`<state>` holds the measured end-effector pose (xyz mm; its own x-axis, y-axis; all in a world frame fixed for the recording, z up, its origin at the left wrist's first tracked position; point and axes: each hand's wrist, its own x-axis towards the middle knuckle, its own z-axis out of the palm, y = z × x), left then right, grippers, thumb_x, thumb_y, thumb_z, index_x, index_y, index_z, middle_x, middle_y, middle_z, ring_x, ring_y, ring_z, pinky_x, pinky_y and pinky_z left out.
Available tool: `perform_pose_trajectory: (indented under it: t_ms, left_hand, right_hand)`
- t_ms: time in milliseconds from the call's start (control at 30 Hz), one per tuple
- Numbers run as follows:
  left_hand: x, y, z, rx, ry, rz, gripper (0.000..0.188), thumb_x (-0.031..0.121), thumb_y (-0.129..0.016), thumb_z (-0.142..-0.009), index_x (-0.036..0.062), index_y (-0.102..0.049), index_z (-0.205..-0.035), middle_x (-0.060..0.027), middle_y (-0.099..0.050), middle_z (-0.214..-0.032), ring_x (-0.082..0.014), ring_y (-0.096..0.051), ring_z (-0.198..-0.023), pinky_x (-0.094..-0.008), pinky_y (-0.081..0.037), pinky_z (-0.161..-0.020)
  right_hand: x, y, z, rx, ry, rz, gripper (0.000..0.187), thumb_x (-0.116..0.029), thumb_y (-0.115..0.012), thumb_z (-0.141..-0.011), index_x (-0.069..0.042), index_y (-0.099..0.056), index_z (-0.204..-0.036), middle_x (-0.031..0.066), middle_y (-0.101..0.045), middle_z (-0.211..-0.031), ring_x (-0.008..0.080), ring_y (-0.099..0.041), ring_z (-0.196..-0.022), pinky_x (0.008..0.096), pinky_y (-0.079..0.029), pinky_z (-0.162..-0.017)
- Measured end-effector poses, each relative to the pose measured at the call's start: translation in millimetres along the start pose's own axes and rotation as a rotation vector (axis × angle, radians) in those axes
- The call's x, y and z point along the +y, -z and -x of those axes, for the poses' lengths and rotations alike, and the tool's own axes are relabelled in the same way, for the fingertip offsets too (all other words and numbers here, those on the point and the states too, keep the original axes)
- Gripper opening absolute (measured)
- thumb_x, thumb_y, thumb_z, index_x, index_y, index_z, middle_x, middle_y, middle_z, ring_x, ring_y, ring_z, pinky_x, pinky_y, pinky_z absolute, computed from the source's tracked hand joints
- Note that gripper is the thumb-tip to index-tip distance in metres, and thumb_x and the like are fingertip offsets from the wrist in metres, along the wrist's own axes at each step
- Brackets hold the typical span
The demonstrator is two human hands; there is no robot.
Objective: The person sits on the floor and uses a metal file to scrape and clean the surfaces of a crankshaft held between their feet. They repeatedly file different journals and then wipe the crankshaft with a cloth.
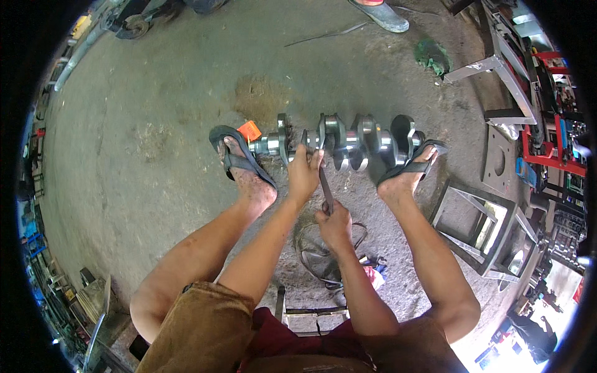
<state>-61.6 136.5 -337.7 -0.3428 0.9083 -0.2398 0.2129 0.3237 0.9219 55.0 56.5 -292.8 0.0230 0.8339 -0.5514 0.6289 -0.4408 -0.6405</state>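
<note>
A shiny metal crankshaft (336, 142) lies crosswise on the floor, held between my two sandalled feet. A dark, narrow strip (326, 186), like a belt or abrasive cloth, runs from one of its journals toward me. My left hand (303, 175) is at the near side of the crankshaft, fingers closed near the strip's upper end; just what they pinch is partly hidden. Closer to my body, my right hand (336, 225) grips the strip's lower part. How the strip passes round the journal cannot be made out fully.
A loop of thin dark cord or strap (309, 252) lies below my right hand, beside a crumpled coloured cloth (374, 273). An orange tag (250, 130) touches my left sandal. Metal frames (479, 227) stand at right. Another person's shoe (387, 17) is at the far side.
</note>
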Motion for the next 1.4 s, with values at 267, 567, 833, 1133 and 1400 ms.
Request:
perform_pose_trajectory:
  t_ms: [267, 567, 833, 1133, 1400]
  left_hand:
    - [64.6, 28.6, -89.4, -0.132, 0.041, -0.025, 0.031, 0.026, -0.063, -0.096, -0.0013, -0.051, -0.086, -0.0105, -0.067, -0.070, -0.0144, -0.066, -0.063, -0.0323, -0.047, -0.051]
    - [78.9, 26.0, 59.8, 0.093, 0.082, 0.095, 0.029, 0.024, -0.065, -0.093, -0.0017, -0.052, -0.086, -0.0155, -0.065, -0.069, -0.0220, -0.064, -0.061, -0.0358, -0.047, -0.055]
    - [19.8, 7.0, 28.0, 0.085, 0.054, -0.099, 0.030, 0.023, -0.064, -0.095, 0.0003, -0.048, -0.085, -0.0108, -0.064, -0.069, -0.0146, -0.060, -0.060, -0.0312, -0.046, -0.056]
    - [41.2, 20.9, -92.4, -0.063, 0.153, 0.311, 0.028, 0.026, -0.064, -0.096, 0.0039, -0.049, -0.087, -0.0024, -0.057, -0.068, -0.0082, -0.048, -0.053, -0.0256, -0.040, -0.045]
    - [99.6, 34.0, 75.8, 0.100, 0.148, 0.368, 0.018, 0.017, -0.062, -0.096, 0.0034, -0.053, -0.091, 0.0012, -0.058, -0.079, -0.0058, -0.050, -0.064, -0.0232, -0.041, -0.054]
  right_hand:
    - [5.9, -12.0, 28.8, -0.034, -0.073, -0.138, 0.021, -0.014, -0.063, -0.079, 0.004, -0.060, -0.090, 0.0117, -0.059, -0.072, 0.0201, -0.058, -0.066, 0.0382, -0.047, -0.063]
    - [33.6, -72.9, -101.1, -0.160, -0.115, -0.973, 0.032, -0.034, -0.060, -0.091, -0.002, -0.066, -0.093, 0.0045, -0.066, -0.084, 0.0126, -0.062, -0.074, 0.0297, -0.051, -0.067]
    - [5.4, -31.1, -31.2, 0.075, 0.034, -0.022, 0.022, -0.021, -0.063, -0.083, 0.000, -0.062, -0.088, 0.0275, -0.065, -0.088, 0.0432, -0.065, -0.085, 0.0495, -0.051, -0.074]
    - [22.8, -29.4, 32.7, 0.011, -0.035, -0.087, 0.029, -0.023, -0.065, -0.079, 0.001, -0.062, -0.096, 0.0232, -0.066, -0.086, 0.0405, -0.065, -0.084, 0.0472, -0.050, -0.075]
    - [65.0, -121.5, -145.9, -0.080, 0.046, -0.416, 0.032, -0.031, -0.060, -0.085, -0.002, -0.068, -0.097, 0.0226, -0.068, -0.090, 0.0364, -0.066, -0.077, 0.0435, -0.052, -0.070]
